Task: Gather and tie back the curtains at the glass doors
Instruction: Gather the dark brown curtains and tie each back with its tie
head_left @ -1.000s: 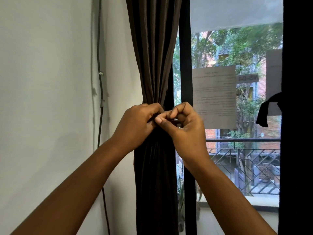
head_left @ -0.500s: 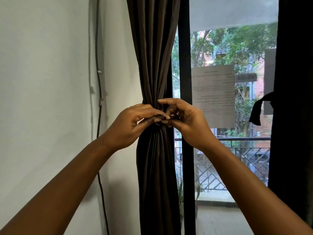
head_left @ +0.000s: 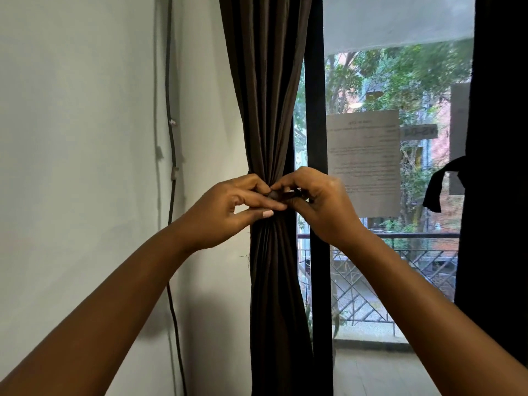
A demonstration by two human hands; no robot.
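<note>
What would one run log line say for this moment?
step: tying | left hand, right hand: pinch dark tie | dark brown fabric curtain: gathered

The pale grey tiled floor [head_left: 380, 375] showed only in the lower right, seen through the glass of the black-framed door [head_left: 315, 252] and running out towards a low raised ledge under the black metal balcony railing [head_left: 423, 235]. The gathered dark brown fabric curtain [head_left: 274, 310] hung down beside the white painted wall [head_left: 71, 138], its lower end out of view, so whether it reached the floor could not be told. Nothing resting directly on the tiles could be made out.
</note>
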